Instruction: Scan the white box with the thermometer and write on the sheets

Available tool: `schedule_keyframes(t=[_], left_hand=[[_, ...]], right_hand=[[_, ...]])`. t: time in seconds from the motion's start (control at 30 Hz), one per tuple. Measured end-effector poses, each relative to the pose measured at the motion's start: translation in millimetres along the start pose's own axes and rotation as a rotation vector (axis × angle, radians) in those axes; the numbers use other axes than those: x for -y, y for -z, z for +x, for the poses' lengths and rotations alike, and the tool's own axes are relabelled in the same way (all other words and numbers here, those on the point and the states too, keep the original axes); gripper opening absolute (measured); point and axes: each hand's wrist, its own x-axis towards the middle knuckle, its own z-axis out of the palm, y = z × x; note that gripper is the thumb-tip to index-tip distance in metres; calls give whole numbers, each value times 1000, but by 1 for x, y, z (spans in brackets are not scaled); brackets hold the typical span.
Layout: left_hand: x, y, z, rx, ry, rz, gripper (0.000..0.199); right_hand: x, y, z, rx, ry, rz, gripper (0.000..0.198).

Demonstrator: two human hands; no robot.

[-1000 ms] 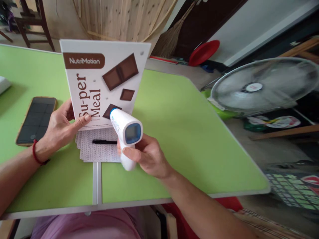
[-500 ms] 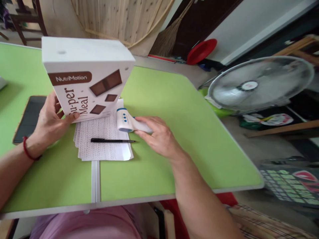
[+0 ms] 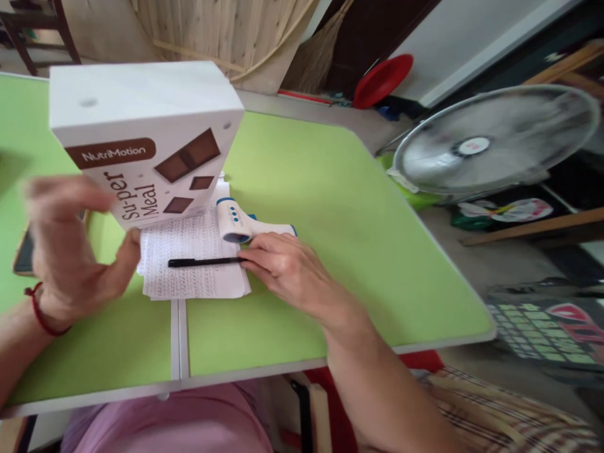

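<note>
A tall white NutriMotion box [image 3: 141,135] with brown chocolate pictures stands upright at the left, on or just behind a stack of handwritten paper [image 3: 207,280]. In front of the box, my left hand [image 3: 75,245] is blurred, its fingers curved and well apart from the thumb, with nothing between them. A black pen [image 3: 202,262] lies across the paper. My right hand [image 3: 278,261] pinches the pen's right end between thumb and fingers. Just beyond those fingers rests a white and blue infrared thermometer [image 3: 236,221], lying partly on the paper.
The green table [image 3: 302,163] has a metal seam down its front. Partly hidden behind my left hand is a phone [image 3: 23,251]. A standing fan [image 3: 491,141] is on the floor to the right, near a red basin [image 3: 382,80].
My left hand has let go of the box and drawn toward me. My right hand has left the thermometer's handle and moved down-left onto the pen's end.
</note>
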Motion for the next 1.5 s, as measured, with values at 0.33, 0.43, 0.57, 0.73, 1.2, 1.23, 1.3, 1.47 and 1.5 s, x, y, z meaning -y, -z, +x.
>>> schedule_keyframes(t=[0.33, 0.43, 0.57, 0.73, 1.2, 1.23, 1.3, 1.47, 1.5], left_hand=[[-49, -24, -9, 630, -300, -28, 24], [-51, -23, -9, 660, -273, -18, 32], [-53, -22, -8, 683, -252, -38, 37], [-53, -23, -9, 690, -243, -34, 40], [-52, -23, -9, 698, -234, -33, 36], [-52, -22, -8, 698, -235, -32, 36], [-53, -22, -8, 696, -236, -27, 36], [-54, -22, -7, 709, -234, -23, 36], [-54, -22, -7, 708, -236, -24, 36]], right_hand=[[21, 15, 6, -198, -444, 851, 3], [30, -2, 3, -197, -493, 1014, 7], [35, -25, -7, -323, -466, 962, 9], [36, -28, -10, -342, -285, 833, 13], [36, -30, -7, -320, -251, 792, 12], [36, -30, -7, -317, -252, 787, 11], [37, -29, -7, -305, -251, 780, 11], [37, -27, -6, -288, -243, 749, 11], [37, -26, -6, -287, -242, 740, 12]])
